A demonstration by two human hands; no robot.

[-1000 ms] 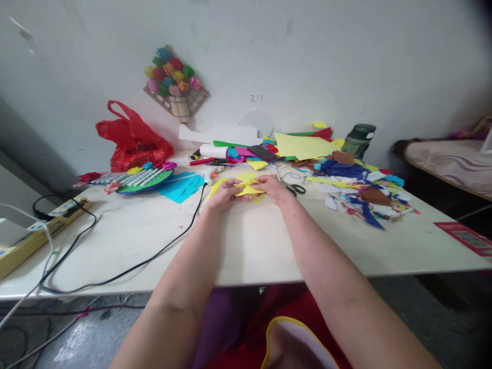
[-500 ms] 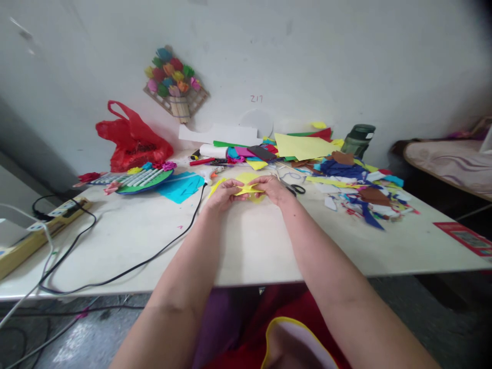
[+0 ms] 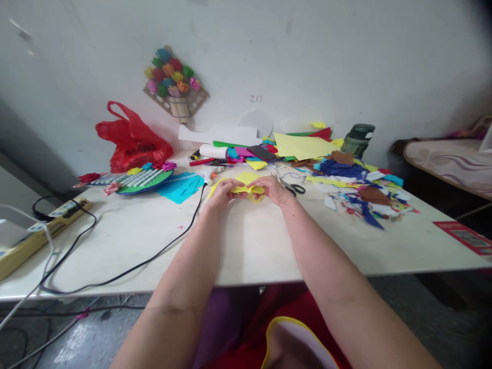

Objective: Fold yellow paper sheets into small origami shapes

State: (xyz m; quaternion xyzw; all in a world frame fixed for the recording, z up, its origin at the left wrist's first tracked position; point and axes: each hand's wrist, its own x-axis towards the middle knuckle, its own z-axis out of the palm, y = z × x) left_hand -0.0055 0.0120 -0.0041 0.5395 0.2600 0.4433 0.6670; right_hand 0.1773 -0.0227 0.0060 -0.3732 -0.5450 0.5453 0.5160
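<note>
yellow paper piece (image 3: 248, 189) pinched by left hand (image 3: 222, 191) and right hand (image 3: 272, 188) | partly creased, shape unfinished | scissors (image 3: 294, 188) untouched beside

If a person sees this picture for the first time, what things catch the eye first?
Both hands, left hand and right hand, pinch a small yellow paper piece above the table. A red plastic bag sits far left by the wall, and a heap of coloured paper scraps spreads on the right.
</note>
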